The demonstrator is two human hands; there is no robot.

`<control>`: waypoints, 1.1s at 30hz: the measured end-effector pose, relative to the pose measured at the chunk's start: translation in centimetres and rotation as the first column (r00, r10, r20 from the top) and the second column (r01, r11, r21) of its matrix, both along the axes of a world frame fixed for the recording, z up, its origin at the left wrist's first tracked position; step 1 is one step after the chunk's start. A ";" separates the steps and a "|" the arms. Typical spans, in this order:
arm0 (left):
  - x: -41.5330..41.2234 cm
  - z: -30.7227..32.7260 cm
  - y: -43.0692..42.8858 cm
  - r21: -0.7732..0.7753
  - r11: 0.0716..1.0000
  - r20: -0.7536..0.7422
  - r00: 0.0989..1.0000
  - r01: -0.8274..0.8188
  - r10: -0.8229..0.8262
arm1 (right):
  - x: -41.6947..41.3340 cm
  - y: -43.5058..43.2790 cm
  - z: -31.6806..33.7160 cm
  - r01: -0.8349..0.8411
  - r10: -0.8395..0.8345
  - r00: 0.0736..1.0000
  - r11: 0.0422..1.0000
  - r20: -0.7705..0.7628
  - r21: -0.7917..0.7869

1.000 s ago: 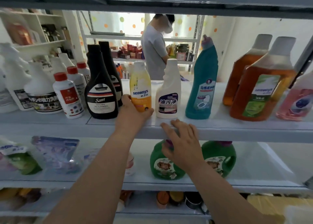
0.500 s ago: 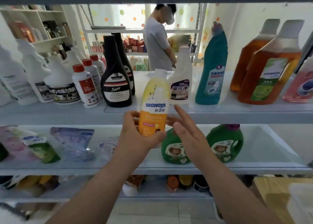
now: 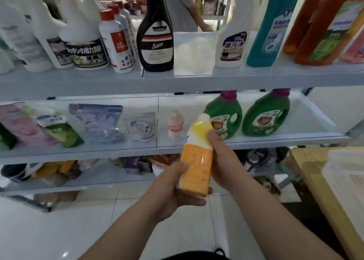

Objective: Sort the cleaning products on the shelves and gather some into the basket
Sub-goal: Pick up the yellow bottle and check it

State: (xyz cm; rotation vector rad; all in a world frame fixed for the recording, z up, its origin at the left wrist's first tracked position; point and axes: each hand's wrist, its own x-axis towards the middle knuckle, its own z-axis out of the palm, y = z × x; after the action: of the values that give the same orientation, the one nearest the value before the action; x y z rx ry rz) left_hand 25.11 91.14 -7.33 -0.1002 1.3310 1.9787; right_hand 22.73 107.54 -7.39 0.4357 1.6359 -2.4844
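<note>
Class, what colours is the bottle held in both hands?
The bottle is yellow at the top and orange below, with a white cap; the head view shows it.

Yellow-and-orange bottle, white-capped, tilted slightly right, in front of the middle shelf.

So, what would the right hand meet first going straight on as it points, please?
The yellow bottle the right hand grips; past that, probably the middle shelf near the left green jug, depth unclear.

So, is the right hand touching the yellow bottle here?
Touching. Head view: the right hand curls against the yellow bottle near its shoulder; the left hand grips its base.
</note>
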 end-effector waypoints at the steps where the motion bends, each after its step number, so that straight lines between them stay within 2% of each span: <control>1: 0.7 -0.6 -0.4 -0.006 0.999 0.020 0.999 0.040 -0.040 | 0.2 -0.3 0.0 -0.005 0.005 1.000 1.000 0.021 -0.005; 3: 1.6 -1.5 -1.2 -0.050 0.994 -0.046 0.994 0.094 -0.096 | 0.9 -0.8 -0.3 0.018 -0.018 1.000 1.000 0.019 0.004; 6: 1.9 -2.6 -2.5 -0.185 0.978 -0.263 0.954 0.096 -0.143 | 2.8 -1.2 -1.3 0.027 -0.025 0.996 0.999 -0.083 0.024; 9: 2.0 -3.4 -3.9 -0.318 0.948 -0.528 0.835 -0.027 -0.153 | 4.9 -1.7 -1.8 -0.025 0.045 0.961 0.997 -0.272 0.075; 11: 2.2 -4.1 -4.5 -0.320 0.942 -0.627 0.768 -0.100 -0.132 | 6.0 -2.1 -1.7 -0.038 0.069 0.935 0.995 -0.349 0.094; 13: 2.5 -4.6 -4.8 -0.288 0.952 -0.652 0.750 -0.106 -0.114 | 6.9 -2.4 -1.9 -0.032 0.068 0.930 0.994 -0.360 0.105; 16: 3.2 -4.7 -4.9 -0.260 0.966 -0.561 0.815 -0.003 -0.148 | 7.3 -2.6 -2.0 -0.047 0.061 0.963 0.997 -0.261 0.060; 17: 3.5 -4.8 -4.6 -0.215 0.976 -0.468 0.873 0.041 -0.139 | 7.2 -2.5 -2.1 -0.076 0.082 0.968 0.996 -0.236 0.036; 19: 3.8 -4.9 -3.7 -0.073 0.993 -0.170 0.980 0.092 -0.103 | 6.9 -2.3 -2.2 -0.122 0.113 0.975 0.992 -0.189 -0.035; 21: 4.0 -4.2 -2.6 -0.013 0.988 0.025 0.988 0.152 -0.151 | 6.6 -2.1 -2.2 -0.108 0.091 0.986 0.987 -0.136 -0.123; 24: 3.7 -3.6 -0.9 -0.100 0.990 0.021 0.995 0.095 -0.093 | 6.1 -0.7 -2.3 -0.001 -0.014 0.996 0.986 -0.092 -0.169; 26: 3.2 -3.2 0.5 -0.237 0.971 -0.115 0.992 0.016 -0.045 | 5.6 0.6 -2.2 0.056 -0.064 0.991 0.996 -0.121 -0.071; 29: 2.5 -2.6 2.5 -0.378 0.926 -0.334 0.936 -0.022 -0.114 | 5.3 2.1 -2.1 0.041 -0.032 0.990 0.997 -0.139 0.060; 31: 2.3 -2.8 3.4 -0.290 0.957 -0.282 0.957 -0.013 -0.072 | 4.9 3.0 -2.0 0.017 -0.014 0.991 1.000 -0.137 0.026; 33: 2.4 -3.1 4.4 -0.115 0.993 -0.044 0.998 0.038 -0.043 | 4.1 4.2 -1.7 0.009 -0.011 0.994 1.000 -0.106 -0.018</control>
State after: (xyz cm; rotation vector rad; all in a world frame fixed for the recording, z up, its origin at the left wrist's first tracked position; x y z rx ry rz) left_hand 27.46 95.54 -10.40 -0.0815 1.4648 1.8810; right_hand 26.85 111.74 -9.11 0.3148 1.6520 -2.5686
